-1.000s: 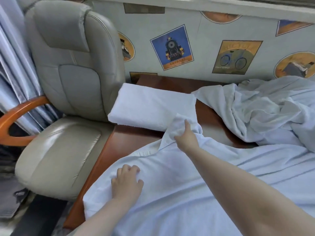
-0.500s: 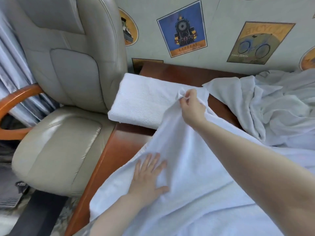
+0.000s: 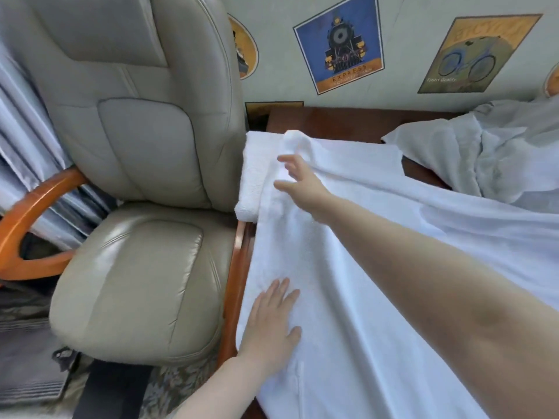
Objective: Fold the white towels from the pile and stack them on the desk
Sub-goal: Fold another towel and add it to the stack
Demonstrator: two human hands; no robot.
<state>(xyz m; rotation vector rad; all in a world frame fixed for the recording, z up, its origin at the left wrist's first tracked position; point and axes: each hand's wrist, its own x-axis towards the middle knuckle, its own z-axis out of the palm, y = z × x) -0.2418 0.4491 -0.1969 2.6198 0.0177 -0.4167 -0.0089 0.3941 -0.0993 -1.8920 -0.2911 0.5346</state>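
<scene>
Mid-fold: left hand (image 3: 272,323) flat, pinning towel (image 3: 348,297) on worktop (image 3: 234,267); right hand (image 3: 298,179), fingers spread, gripping nothing; next, smoothing beside folded stack (image 3: 252,173).

Two hands are in view: the left hand (image 3: 272,322) at lower centre and the right hand (image 3: 299,181) at mid-frame. One counter (image 3: 332,122). One spread towel (image 3: 348,267), one folded towel (image 3: 251,176) at centre, one crumpled pile (image 3: 490,158) at upper right. One chair (image 3: 136,176) on the left. Two full wall pictures: a train (image 3: 340,46) and a bicycle (image 3: 475,55).
</scene>
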